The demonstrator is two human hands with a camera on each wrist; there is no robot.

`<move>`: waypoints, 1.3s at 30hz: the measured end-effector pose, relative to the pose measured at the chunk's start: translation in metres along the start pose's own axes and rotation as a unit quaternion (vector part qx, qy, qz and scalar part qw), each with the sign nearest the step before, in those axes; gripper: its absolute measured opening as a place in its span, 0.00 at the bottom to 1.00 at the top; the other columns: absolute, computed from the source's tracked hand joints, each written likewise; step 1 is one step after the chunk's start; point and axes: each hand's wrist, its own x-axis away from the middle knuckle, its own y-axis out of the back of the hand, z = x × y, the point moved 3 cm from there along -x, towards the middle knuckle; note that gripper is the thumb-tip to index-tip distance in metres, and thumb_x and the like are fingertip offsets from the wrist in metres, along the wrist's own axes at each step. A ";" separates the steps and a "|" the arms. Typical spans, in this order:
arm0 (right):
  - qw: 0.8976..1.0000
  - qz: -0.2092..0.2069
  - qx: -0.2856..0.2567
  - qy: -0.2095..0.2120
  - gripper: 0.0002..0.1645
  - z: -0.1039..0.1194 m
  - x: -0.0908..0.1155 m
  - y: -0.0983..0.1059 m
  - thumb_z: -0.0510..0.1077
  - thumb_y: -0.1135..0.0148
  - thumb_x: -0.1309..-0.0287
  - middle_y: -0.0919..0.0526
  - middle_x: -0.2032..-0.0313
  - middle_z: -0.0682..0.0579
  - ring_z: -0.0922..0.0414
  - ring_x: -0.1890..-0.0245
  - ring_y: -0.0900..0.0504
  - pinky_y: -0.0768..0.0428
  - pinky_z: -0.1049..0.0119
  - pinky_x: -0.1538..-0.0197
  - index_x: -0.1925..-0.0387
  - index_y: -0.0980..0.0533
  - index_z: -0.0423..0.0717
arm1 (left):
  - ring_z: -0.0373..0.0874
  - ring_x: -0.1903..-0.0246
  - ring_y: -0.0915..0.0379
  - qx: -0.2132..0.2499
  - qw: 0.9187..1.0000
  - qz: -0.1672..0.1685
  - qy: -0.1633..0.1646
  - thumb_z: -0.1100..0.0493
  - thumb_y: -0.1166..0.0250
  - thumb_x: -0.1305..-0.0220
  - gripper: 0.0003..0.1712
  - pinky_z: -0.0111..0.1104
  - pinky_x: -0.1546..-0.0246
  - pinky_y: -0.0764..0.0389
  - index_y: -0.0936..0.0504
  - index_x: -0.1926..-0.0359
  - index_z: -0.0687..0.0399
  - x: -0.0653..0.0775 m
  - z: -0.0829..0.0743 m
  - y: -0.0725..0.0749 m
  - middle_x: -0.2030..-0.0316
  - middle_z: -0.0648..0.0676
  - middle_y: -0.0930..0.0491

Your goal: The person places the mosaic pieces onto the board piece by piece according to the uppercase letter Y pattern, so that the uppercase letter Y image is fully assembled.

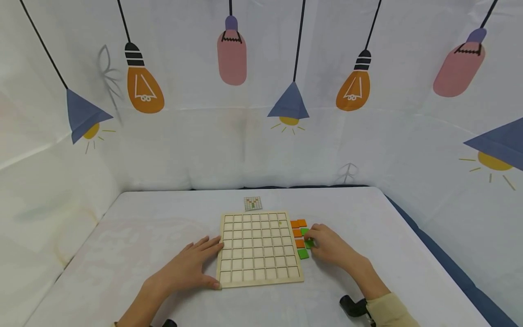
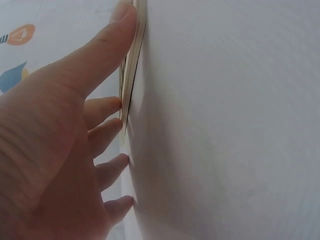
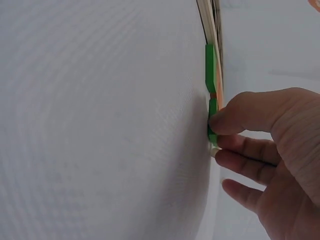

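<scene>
A pale wooden grid board (image 1: 261, 282) is laid flat on a white bench (image 1: 122, 245), with its left edge touched by the left hand (image 1: 188, 267), whose fingers are spread nearly straight and grip nothing. Just beyond the board's right edge, a green tile (image 1: 309, 244) is pinched between the thumb and fingers of the right hand (image 1: 332, 246), low at the bench. As a judgement, neighbouring tiles could be nudged out of place, since they are packed close around those fingers; the thin tile could also slip if only its edge is caught, and the board could be skewed by uneven pressure from the left. Counted in all are one board, seemingly seven cells by seven; four orange tiles (image 1: 300, 244); three green tiles, the pinched one included, though more may be hidden by the hand; and one small patterned card (image 1: 253, 203) beyond the far edge.
</scene>
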 end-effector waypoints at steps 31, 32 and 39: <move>1.000 0.013 0.011 -0.003 0.17 0.002 -0.002 0.007 0.32 0.32 0.53 0.22 0.64 0.58 0.60 0.62 0.30 0.23 0.59 0.52 0.61 0.19 0.52 | 0.60 0.24 0.49 -0.001 0.999 0.024 0.021 0.19 0.32 0.64 0.69 0.66 0.31 0.44 0.38 0.25 0.50 -0.004 -0.004 0.002 0.23 0.52 0.43; 1.000 0.013 0.013 -0.001 0.17 0.002 -0.002 0.007 0.32 0.32 0.54 0.22 0.64 0.57 0.60 0.62 0.30 0.24 0.59 0.53 0.61 0.19 0.52 | 0.60 0.24 0.49 0.001 0.999 0.025 0.023 0.20 0.31 0.64 0.69 0.66 0.31 0.44 0.38 0.25 0.51 -0.005 -0.004 0.002 0.23 0.52 0.43; 1.000 0.019 0.017 -0.004 0.17 0.002 -0.003 0.005 0.33 0.31 0.56 0.24 0.66 0.57 0.59 0.63 0.30 0.24 0.60 0.55 0.64 0.22 0.52 | 0.60 0.23 0.51 0.000 0.999 0.023 0.032 0.19 0.30 0.66 0.71 0.65 0.30 0.45 0.39 0.25 0.52 -0.007 -0.006 0.002 0.23 0.53 0.43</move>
